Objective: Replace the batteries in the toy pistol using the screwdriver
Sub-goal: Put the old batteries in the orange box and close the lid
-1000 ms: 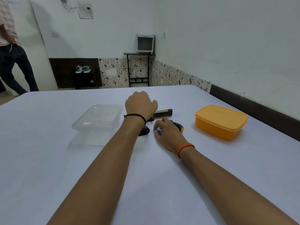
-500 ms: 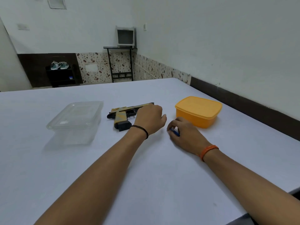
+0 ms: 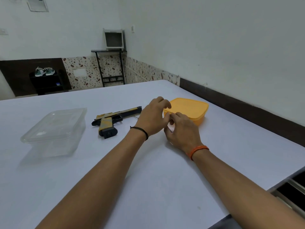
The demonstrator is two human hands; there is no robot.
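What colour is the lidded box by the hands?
The lidded box is orange-yellow, lid and base alike, seen best in the head view.

No readable text is showing anywhere — no labels, brands, numbers or signs.
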